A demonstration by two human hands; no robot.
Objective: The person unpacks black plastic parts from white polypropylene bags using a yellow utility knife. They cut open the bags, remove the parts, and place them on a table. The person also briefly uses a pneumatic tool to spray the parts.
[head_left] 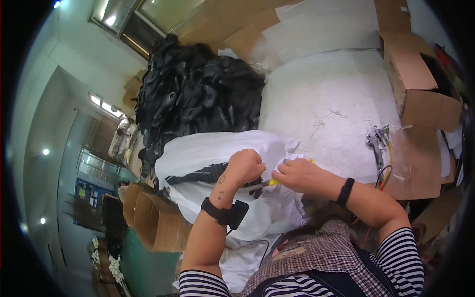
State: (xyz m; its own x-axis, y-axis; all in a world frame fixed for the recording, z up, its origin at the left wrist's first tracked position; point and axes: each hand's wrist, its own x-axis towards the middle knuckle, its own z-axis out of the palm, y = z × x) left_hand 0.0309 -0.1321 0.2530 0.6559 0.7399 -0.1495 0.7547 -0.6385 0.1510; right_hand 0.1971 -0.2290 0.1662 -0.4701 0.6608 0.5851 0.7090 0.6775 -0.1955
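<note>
A large white bag (208, 144) lies in front of me, with dark ribbed pieces (198, 174) showing through its gap. My left hand (244, 167) is closed in a fist at the gathered edge of the bag; its fingertips are mostly hidden. Close to its right, my right hand (300, 175) pinches a bunched part of the same white material. A small yellow object (273, 182) shows under the right hand's fingers, and a thin greyish strip runs from it toward the left wrist. Whether the right hand also holds the yellow object I cannot tell.
Black moulded parts (193, 89) are heaped beyond the bag. A white-covered work surface (331, 99) extends to the far right, carrying loose threads and a metal tool (378, 141) with a yellow hose. Cardboard boxes stand at the right (428, 106) and lower left (161, 225).
</note>
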